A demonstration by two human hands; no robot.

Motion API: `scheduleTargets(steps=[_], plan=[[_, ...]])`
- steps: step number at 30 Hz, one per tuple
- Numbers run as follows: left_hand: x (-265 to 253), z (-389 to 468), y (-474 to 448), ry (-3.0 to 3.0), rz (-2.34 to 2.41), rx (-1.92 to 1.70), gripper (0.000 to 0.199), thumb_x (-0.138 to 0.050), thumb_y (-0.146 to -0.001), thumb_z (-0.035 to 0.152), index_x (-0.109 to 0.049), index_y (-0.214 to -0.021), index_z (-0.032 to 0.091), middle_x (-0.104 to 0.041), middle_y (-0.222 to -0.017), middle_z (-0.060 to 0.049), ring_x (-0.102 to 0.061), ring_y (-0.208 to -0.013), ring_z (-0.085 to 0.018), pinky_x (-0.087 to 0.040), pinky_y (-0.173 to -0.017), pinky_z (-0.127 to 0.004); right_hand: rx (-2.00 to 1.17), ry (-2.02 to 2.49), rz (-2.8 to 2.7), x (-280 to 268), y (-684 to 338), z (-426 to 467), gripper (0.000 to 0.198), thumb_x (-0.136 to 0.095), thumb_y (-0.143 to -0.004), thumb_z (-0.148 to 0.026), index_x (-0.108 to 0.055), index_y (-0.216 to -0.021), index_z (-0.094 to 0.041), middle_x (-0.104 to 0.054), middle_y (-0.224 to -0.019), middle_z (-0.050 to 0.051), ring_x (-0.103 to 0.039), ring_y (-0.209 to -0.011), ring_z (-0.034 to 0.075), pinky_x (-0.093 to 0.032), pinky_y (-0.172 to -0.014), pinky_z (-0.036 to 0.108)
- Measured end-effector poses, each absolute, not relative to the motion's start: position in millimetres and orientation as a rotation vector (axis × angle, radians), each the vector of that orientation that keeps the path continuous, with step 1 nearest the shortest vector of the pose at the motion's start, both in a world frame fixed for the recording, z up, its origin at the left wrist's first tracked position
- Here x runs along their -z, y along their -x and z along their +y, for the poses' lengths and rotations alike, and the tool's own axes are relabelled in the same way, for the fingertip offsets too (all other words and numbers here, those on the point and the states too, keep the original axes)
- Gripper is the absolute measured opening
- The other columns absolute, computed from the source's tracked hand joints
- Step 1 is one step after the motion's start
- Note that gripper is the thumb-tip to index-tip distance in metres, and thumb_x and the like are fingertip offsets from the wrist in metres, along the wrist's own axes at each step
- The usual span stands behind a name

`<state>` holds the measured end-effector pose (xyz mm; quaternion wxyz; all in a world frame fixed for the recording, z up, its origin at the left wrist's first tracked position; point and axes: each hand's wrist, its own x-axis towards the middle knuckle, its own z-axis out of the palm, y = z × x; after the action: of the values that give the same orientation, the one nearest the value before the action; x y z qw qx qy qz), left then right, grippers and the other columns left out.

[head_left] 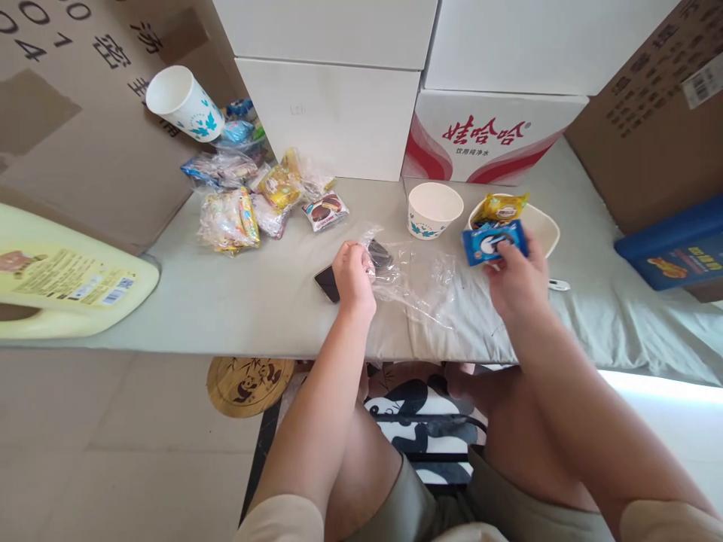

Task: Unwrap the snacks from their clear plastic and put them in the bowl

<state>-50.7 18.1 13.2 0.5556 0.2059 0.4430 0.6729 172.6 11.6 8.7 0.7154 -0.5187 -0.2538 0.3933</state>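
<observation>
Two bare hands are working over the pale green cloth, with your lap below its near edge. Your right hand is pinching a blue packet, thumb across the printed face; the fingers are bending behind it, mostly hidden, so how hard they are squeezing you cannot tell from here. You are best pressing lightly, since the contents are probably crushing easily. Your left hand is curling nearly into a fist around the gathered edge of a clear bag, with a dark phone lying partly hidden by it; you are wise to be gripping only the plastic, leaving the rest loose and untwisted, and not nudging the phone. The blue packet is overlapping the front rim of the white bowl, whether touching or just above being unclear, and a yellow packet is sitting in that bowl, so you are wanting clearance from both. A paper cup is standing just left of the bowl; you are needing a level, unhurried wrist beside it. Farther back, a small cake packet is lying before a white carton.
</observation>
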Motion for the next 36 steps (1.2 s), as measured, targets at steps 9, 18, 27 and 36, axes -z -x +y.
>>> scheduleTargets(steps=[9, 18, 27, 36], plan=[[-15, 19, 46, -0.476, 1.019, -1.581, 0.025, -0.060, -0.072, 0.020, -0.037, -0.062, 0.020, -0.030, -0.053, 0.008, -0.023, -0.041, -0.003, -0.014, -0.040, -0.018, -0.554, 1.618, -0.869, -37, -232, 30, 0.033, -0.075, -0.072, -0.020, -0.072, -0.103, -0.033, -0.067, -0.110, 0.001, -0.061, -0.061, 0.013, -0.043, -0.043, 0.027], [-26, -2, 52, -0.531, 0.470, -0.698, 0.026, -0.066, -0.073, 0.025, -0.042, -0.066, 0.020, -0.023, -0.049, 0.010, -0.015, -0.035, -0.002, -0.014, -0.034, -0.013, -1.047, 1.146, -1.637, 2, -165, -12, 0.070, -0.083, -0.071, -0.036, -0.056, -0.135, -0.033, -0.053, -0.148, 0.006, -0.046, -0.139, 0.029, -0.032, -0.120, 0.051], [-23, 15, 54, -0.453, 0.489, -0.635, 0.021, -0.055, -0.089, 0.024, -0.046, -0.070, 0.019, -0.020, -0.047, 0.011, -0.008, -0.032, -0.001, -0.014, -0.031, -0.010, -1.808, 0.907, -1.198, 20, -164, -16, 0.046, -0.070, -0.084, -0.052, -0.056, -0.120, -0.029, -0.067, -0.106, 0.003, -0.069, -0.078, 0.017, -0.054, -0.062, 0.029], [-16, 30, 38, -0.554, 0.667, -0.620, 0.015, -0.062, -0.084, 0.028, -0.058, -0.075, 0.016, -0.038, -0.044, 0.007, -0.026, -0.030, -0.003, -0.021, -0.032, -0.013, -1.879, 0.942, -0.922, 5, -188, -18, 0.071, -0.075, -0.077, -0.034, -0.043, -0.141, -0.029, -0.066, -0.068, -0.007, -0.032, -0.041, 0.005, -0.019, -0.040, 0.021]])
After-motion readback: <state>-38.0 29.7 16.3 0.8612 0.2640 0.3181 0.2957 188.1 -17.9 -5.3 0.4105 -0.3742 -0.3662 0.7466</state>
